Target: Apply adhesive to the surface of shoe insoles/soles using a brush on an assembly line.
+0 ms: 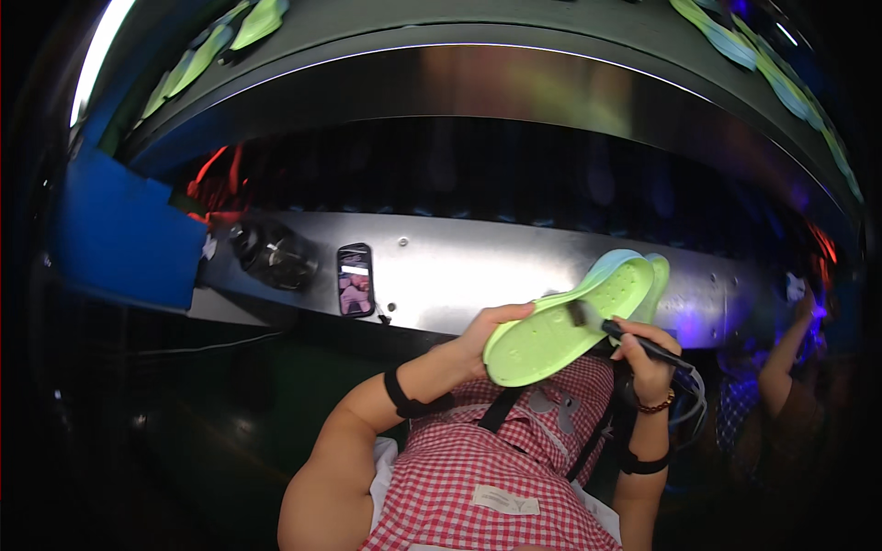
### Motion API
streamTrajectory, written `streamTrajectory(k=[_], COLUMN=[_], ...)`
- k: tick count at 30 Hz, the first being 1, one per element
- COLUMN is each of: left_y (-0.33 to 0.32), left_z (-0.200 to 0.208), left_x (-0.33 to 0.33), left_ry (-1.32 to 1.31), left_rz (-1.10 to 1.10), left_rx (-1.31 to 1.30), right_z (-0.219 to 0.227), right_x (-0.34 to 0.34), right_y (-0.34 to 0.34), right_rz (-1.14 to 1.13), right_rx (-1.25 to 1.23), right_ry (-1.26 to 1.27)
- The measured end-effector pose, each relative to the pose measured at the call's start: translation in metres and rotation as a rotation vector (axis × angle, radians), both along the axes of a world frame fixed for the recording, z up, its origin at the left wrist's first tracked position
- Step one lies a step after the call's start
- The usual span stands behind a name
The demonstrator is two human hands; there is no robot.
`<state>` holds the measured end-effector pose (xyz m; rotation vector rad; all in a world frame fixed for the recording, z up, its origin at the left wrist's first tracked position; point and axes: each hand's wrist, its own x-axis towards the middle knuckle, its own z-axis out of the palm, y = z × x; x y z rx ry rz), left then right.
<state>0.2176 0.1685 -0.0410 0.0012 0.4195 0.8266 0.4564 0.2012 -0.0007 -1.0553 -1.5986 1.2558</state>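
Observation:
A pale green slipper with a bluish toe strap is held tilted in front of my chest. My left hand grips its edge, thumb on the upper side. My right hand is closed round a black-handled brush, its blurred dark tip over the slipper's footbed. A grey cord or tube loops beside that hand; I cannot tell what it joins. Just behind the held slipper, a second green slipper shows in part; what supports it is hidden.
A steel ledge runs across in front of me, with a phone and a dark bottle on it. At left stands a blue box. Above, a dark belt carries several slippers. Another person's arm is at right.

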Motion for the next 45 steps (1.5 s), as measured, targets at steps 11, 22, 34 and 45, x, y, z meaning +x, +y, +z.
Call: streamTrajectory(k=[11,22,34,45], left_y=[0.006,0.106,-0.008,-0.027], left_z=[0.0,0.176,0.091,0.126], left_x=[-0.006,-0.133,0.097,0.125], left_ry=[0.083,-0.162,0.415,0.004], left_rz=[0.125,0.708,-0.302,-0.664], left_rx=[0.109,0.978,1.471,1.879], right_z=[0.001,-0.013,-0.04,-0.07], right_x=[-0.03,0.022,0.047,0.072], right_y=[-0.023,-0.013,-0.003,-0.016], right_rz=[0.134,-0.081,-0.278,-0.312], right_rx=[0.136,-0.215,-0.4,-0.442], right_ry=[-0.146,0.678,0.45,0.471])
